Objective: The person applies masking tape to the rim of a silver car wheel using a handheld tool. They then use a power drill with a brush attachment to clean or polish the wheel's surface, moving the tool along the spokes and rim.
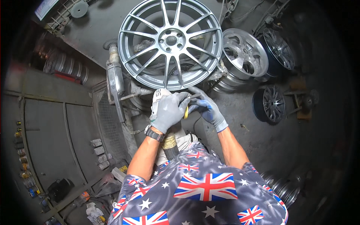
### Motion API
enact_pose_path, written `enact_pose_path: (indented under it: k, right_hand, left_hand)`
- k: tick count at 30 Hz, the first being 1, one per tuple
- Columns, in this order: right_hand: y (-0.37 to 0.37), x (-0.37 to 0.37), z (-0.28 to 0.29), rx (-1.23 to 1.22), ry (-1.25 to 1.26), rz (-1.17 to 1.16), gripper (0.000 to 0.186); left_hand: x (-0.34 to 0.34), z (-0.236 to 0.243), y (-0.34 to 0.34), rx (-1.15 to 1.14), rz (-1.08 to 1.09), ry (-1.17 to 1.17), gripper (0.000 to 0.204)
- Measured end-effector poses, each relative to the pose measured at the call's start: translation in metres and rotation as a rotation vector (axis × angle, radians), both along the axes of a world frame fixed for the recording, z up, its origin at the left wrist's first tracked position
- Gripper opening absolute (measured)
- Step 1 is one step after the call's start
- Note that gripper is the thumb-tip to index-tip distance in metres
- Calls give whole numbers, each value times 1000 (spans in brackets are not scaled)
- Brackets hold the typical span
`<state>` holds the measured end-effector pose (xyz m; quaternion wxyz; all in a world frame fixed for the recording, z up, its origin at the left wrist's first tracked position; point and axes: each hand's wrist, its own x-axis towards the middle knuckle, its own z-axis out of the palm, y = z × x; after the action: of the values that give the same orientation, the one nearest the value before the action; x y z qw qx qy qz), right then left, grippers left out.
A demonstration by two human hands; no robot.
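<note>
Both my hands wear grey gloves and meet just below the near rim of a silver multi-spoke alloy wheel (171, 40). My left hand (169, 112) is closed, its fingers curled toward the right one. Under and beside it sits a white object with dark lettering (157, 95), mostly covered, so its kind is unclear. A small yellow piece (186, 112) shows at the left fingers. My right hand (210, 110), blue-stained on the palm side, has its fingertips closed at a thin dark grey piece (195, 96) between the hands. Below my left wrist is a dark cylinder with a yellowish band (170, 144).
A metal stand arm (115, 80) rises left of the wheel. More alloy wheels stand to the right, including a silver one (244, 52) and a dark-barrelled one (269, 104). Cans (98, 150) line the left side near a mesh panel (110, 120). Further rims (287, 187) lie at lower right.
</note>
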<state>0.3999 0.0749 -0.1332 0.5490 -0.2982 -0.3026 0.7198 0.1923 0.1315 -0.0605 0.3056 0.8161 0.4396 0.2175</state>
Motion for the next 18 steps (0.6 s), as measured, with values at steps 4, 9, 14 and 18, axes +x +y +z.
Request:
enact_pose_path:
  k: [4, 9, 14, 18]
  right_hand:
    - [-6, -13, 7, 34, -173, -36, 53]
    - [-13, -11, 9, -42, -478, -31, 32]
    - [-20, -15, 21, -98, -703, -41, 28]
    - [-32, -29, 27, -63, -669, -160, 25]
  left_hand:
    - [-2, 1, 1, 11, -7, -12, 30]
    - [0, 14, -2, -65, 24, 1, 28]
    - [2, 11, -3, -55, 37, -18, 25]
    - [4, 1, -3, -36, 58, -40, 21]
